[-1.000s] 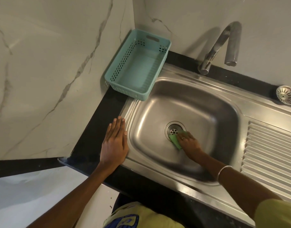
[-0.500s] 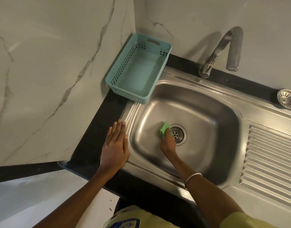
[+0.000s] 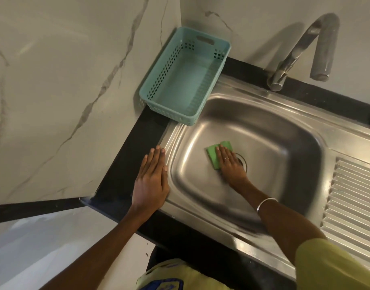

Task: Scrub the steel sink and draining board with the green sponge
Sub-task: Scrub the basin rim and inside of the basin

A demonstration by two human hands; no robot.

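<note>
Steel sink (image 3: 284, 147), scrub under way: right hand (image 3: 232, 164) flat-fingered, pressing green sponge (image 3: 213, 154) on basin floor left of drain; left hand (image 3: 151, 176) flat on near-left rim; draining board (image 3: 351, 197) at right seemingly not yet reached.

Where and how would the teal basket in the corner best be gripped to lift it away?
Grip the basket by its near short rim, coming from above on the sink side. Walls close off its left and far sides, where the handle slot sits; the near end overhangs the sink edge, so fingers can likely curl over it.
</note>
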